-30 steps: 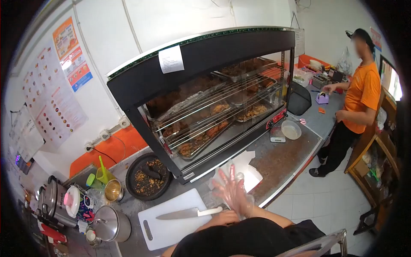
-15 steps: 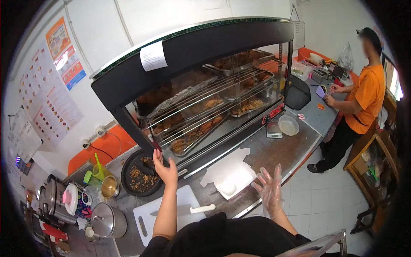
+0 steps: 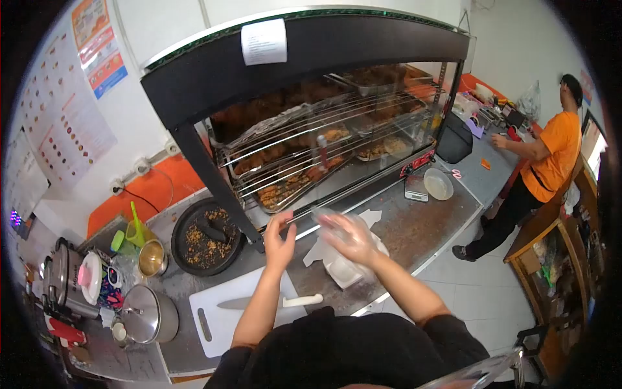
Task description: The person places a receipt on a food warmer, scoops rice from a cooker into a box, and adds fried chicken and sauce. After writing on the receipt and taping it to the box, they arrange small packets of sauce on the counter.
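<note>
Bench (image 3: 427,240): carries everything below.
Cabinet (image 3: 363,45): heavy, rigid, I judge; left hand (image 3: 278,243) near its lower edge, bare, fingers spread, holding nothing visible.
Cutting board (image 3: 217,318): stiff; best held by its rim.
White box (image 3: 342,271): beneath my gloved right hand (image 3: 350,240), whose grip is blurred; width or contact, cannot tell. Probably light, easily crushed; support low walls.
Knife (image 3: 302,301): on board; take the handle.

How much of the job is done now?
The white box is already open, and a clear glove looks to be on the right hand. Neither that nor the left hand seems to hold anything. Closing the box looks left to do; food sits inside the cabinet, but how much is needed, I can't tell.
</note>
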{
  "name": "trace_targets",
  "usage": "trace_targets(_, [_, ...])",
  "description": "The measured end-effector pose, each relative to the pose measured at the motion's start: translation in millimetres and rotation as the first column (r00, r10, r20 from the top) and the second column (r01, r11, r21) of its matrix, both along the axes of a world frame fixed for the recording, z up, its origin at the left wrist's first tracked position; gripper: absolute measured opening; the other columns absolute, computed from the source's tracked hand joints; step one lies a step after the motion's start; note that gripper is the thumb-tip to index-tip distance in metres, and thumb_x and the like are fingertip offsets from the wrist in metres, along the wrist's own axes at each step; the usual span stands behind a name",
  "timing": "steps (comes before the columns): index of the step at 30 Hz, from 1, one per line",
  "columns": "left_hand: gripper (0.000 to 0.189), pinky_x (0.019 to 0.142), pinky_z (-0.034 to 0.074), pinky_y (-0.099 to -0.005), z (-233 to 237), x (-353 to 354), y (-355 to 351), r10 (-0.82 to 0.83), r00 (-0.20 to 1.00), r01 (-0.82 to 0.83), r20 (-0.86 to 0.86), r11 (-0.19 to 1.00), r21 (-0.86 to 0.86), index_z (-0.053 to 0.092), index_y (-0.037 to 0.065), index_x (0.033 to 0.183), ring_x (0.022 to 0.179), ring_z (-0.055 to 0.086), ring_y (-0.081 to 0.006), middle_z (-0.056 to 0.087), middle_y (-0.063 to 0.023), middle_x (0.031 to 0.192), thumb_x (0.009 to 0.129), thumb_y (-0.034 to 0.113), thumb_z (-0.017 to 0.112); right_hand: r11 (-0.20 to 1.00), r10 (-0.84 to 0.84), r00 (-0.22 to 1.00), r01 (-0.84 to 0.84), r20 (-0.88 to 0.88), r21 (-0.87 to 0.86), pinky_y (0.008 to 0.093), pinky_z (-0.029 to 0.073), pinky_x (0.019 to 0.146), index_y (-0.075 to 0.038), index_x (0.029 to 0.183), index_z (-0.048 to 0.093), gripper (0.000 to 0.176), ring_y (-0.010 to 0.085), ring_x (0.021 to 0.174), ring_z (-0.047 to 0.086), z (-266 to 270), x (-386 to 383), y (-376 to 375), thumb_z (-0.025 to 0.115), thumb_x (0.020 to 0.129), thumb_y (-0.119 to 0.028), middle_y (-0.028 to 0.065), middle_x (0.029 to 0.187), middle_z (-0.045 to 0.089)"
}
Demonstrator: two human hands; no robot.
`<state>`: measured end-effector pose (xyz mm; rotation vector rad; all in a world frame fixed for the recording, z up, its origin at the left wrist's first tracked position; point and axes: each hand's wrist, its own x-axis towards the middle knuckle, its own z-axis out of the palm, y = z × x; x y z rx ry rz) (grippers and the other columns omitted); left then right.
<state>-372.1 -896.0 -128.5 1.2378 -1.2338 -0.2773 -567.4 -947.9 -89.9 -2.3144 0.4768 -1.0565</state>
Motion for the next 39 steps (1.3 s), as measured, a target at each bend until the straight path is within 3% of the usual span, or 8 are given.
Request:
trace_targets(5, [0.010,0.072,0.044,-0.0290,-70,13,108,0.149,0.979,-0.162,0.139,0.983,0.086,0.058,0.001,0.087,0.083,0.056,-0.0212,0.058,-0.0103,0.088,0.078,0.000,0.056,0.925,-0.160,0.980,0.107,-0.117,-0.364,0.0402,0.036,0.096,-0.002,0.125,0.042,0.062,0.0346,0.115,0.044,46,125,-70,0.049,0.082,-0.047,0.0190,0.121,0.049])
trace_targets(9, [0.008,0.065,0.044,-0.0276,-117,17,191,0.335,0.942,-0.325,0.006,0.910,0.258,0.059,0.001,0.081,0.070,0.056,-0.0191,0.057,-0.0095,0.078,0.075,-0.003,0.056,0.977,-0.192,0.713,0.071,-0.675,-0.202,0.0408,0.032,0.099,0.001,0.126,0.042,0.075,0.0343,0.118,0.041,88,182,-108,0.041,0.080,-0.059,0.0242,0.126,0.043])
trace_targets(14, [0.007,0.061,0.043,-0.0238,-157,24,229,0.489,0.850,-0.414,-0.196,0.850,0.324,0.058,0.002,0.077,0.065,0.053,-0.0142,0.054,-0.0074,0.074,0.074,-0.004,0.058,0.976,-0.103,0.632,0.212,-0.768,0.043,0.0406,0.033,0.100,-0.013,0.128,0.044,0.076,0.0314,0.121,0.040,98,210,-96,0.046,0.074,-0.066,0.0129,0.132,0.042])
trace_targets(21, [0.004,0.065,0.044,-0.0266,-108,37,199,0.437,0.895,-0.407,-0.090,0.882,0.237,0.056,0.000,0.075,0.070,0.055,-0.0179,0.056,-0.0091,0.076,0.076,-0.004,0.057,0.983,-0.076,0.884,0.143,-0.461,0.112,0.0364,0.042,0.088,-0.013,0.106,0.061,0.051,0.0284,0.100,0.056,64,206,-129,0.057,0.075,-0.054,0.0129,0.108,0.060])
trace_targets(27, [0.004,0.066,0.045,-0.0271,-107,51,197,0.418,0.906,-0.400,-0.059,0.894,0.202,0.056,0.000,0.076,0.071,0.055,-0.0188,0.057,-0.0101,0.077,0.077,-0.004,0.056,0.723,0.083,0.996,-0.038,0.032,-0.689,0.0406,0.039,0.095,-0.008,0.110,0.056,0.047,0.0278,0.111,0.050,46,151,-89,0.071,0.066,-0.017,0.0076,0.116,0.056])
trace_targets(31, [0.004,0.067,0.044,-0.0268,-110,47,195,0.380,0.924,-0.358,-0.035,0.894,0.269,0.056,0.000,0.076,0.073,0.054,-0.0183,0.056,-0.0099,0.077,0.078,-0.003,0.055,0.979,0.070,0.878,-0.151,0.474,0.135,0.0402,0.040,0.095,-0.005,0.110,0.055,0.039,0.0247,0.111,0.051,-8,90,-30,0.067,0.077,-0.023,0.0117,0.116,0.056])
trace_targets(34, [0.003,0.068,0.043,-0.0266,-116,36,198,0.386,0.918,-0.335,-0.091,0.878,0.343,0.056,0.000,0.076,0.074,0.054,-0.0181,0.056,-0.0094,0.078,0.079,-0.001,0.055,0.336,-0.268,0.777,-0.479,0.570,0.811,0.0400,0.043,0.092,-0.001,0.120,0.045,0.052,0.0256,0.109,0.051,-41,29,5,0.055,0.085,-0.040,0.0142,0.116,0.053])
trace_targets(39, [0.003,0.069,0.043,-0.0265,-119,25,194,0.265,0.959,-0.220,-0.098,0.918,0.329,0.056,0.000,0.077,0.075,0.053,-0.0183,0.055,-0.0093,0.079,0.080,0.000,0.055,0.097,-0.299,0.887,-0.338,0.352,0.936,0.0417,0.043,0.090,-0.001,0.123,0.042,0.057,0.0260,0.112,0.048,-50,-41,13,0.050,0.087,-0.044,0.0146,0.122,0.048])
